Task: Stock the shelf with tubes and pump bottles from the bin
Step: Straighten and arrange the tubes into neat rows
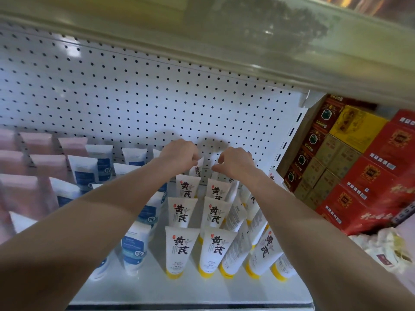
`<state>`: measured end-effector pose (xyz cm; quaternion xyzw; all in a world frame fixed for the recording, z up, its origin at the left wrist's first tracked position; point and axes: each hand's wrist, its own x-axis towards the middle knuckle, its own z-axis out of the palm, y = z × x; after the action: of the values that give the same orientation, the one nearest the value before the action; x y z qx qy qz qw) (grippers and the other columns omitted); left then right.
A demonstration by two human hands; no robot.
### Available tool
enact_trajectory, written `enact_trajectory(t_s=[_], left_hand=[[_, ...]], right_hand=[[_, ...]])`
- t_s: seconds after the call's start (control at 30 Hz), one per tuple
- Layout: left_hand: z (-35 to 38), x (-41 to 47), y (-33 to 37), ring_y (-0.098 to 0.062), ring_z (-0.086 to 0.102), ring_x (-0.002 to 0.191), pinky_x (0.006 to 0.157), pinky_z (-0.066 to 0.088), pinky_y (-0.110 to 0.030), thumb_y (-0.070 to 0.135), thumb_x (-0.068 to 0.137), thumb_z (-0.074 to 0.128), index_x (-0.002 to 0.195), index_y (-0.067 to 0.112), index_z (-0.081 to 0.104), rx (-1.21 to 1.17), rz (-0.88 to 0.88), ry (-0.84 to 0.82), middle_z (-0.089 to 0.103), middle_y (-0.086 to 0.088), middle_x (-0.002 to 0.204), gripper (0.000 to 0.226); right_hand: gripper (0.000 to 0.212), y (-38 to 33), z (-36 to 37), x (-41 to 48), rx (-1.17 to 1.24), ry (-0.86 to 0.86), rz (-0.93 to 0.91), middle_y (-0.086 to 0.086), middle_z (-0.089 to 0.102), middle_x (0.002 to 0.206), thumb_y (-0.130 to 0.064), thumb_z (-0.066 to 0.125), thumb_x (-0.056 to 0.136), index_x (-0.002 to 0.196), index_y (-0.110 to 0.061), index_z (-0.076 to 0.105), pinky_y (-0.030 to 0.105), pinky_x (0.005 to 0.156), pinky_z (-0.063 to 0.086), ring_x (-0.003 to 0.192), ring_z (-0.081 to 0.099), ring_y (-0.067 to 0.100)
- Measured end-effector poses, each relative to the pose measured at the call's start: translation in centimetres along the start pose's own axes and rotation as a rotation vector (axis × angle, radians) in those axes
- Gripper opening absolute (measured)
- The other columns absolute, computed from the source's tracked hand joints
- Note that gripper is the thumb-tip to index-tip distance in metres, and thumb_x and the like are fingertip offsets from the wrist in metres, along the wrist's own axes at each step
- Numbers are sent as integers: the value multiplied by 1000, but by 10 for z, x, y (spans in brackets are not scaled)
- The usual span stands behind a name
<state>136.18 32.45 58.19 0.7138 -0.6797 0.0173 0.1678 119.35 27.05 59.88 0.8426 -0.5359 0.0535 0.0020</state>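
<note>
White tube [197,168] with black lettering stands far back on our shelf [157,288], by the pegboard [134,97]. Our left hand [182,153] pinches its flat crimped top. That seems the best hold, since it looks light, soft and slightly slick. Our right hand [235,163] curls just beside it; we cannot tell if it grips anything. Matching tubes [182,250] fill nearer rows, blue tubes [134,250] and pink tubes [20,194] to the left. No bin shows.
</note>
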Motion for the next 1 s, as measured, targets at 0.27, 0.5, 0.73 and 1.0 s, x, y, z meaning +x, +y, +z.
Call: enact_trajectory(t_s=[0.27, 0.5, 0.73, 1.0], left_hand=[[7, 4, -10, -13, 36, 61, 58, 38, -25, 5, 75, 60, 64, 31, 47, 33, 45, 11, 43, 11, 68, 31], [7, 2, -12, -13, 34, 62, 58, 35, -25, -1, 75, 60, 69, 31, 42, 64, 58, 18, 39, 11, 70, 38], [-2, -1, -10, -17, 64, 77, 72, 56, -32, 2, 81, 60, 83, 25, 73, 84, 28, 1, 68, 5, 83, 26], [-6, -4, -9, -17, 63, 84, 72, 54, -29, 0, 85, 56, 93, 24, 74, 76, 22, 16, 70, 2, 91, 31]], right_hand=[[22, 2, 3, 2, 23, 10, -22, 0, 69, 100, -36, 64, 88, 102, -20, 71, 31, 83, 43, 98, 61, 21], [25, 13, 4, 3, 76, 2, -21, 0, 72, 104, -11, 60, 87, 105, -25, 73, 37, 93, 50, 98, 64, 22], [36, 18, 4, 5, 81, 2, -40, -4, 72, 102, -4, 54, 87, 99, -32, 74, 33, 91, 50, 95, 65, 19], [37, 19, 4, 6, 105, 11, -50, -4, 73, 100, -2, 54, 87, 97, -31, 74, 36, 92, 51, 91, 66, 18]])
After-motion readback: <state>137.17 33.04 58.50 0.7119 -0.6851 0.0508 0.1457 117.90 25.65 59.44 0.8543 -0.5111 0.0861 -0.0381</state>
